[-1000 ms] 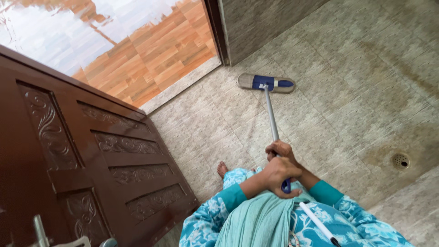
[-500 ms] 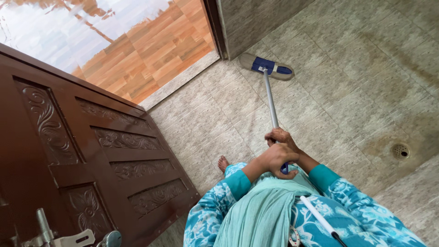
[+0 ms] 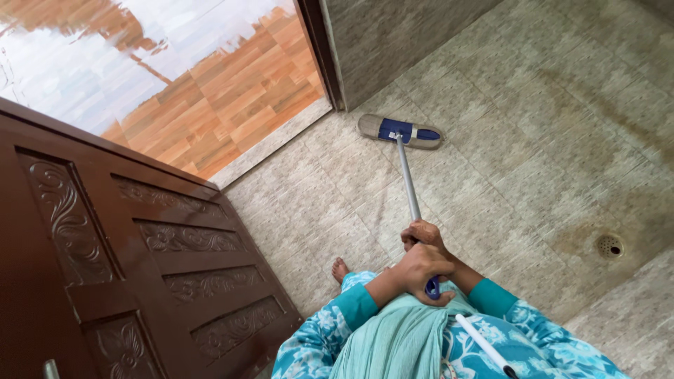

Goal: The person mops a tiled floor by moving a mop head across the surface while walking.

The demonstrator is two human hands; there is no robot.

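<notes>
A flat mop with a blue and grey head rests on the beige tiled floor near the doorway. Its grey metal pole runs back toward me. My right hand grips the pole, farther up it. Just behind, my left hand is closed around the blue grip section of the pole. The two hands touch each other. The white tail of the pole passes over my blue floral clothing. One bare foot shows beside the pole.
A carved dark brown door stands open on the left. Beyond the threshold lies glossy wood-look tiling. A grey wall rises behind the mop head. A round floor drain sits at the right, amid brownish stains.
The mop head went forward toward the wall corner, then came back toward me. Both hands kept their grip on the pole. The door hardware has left the bottom of the view.
</notes>
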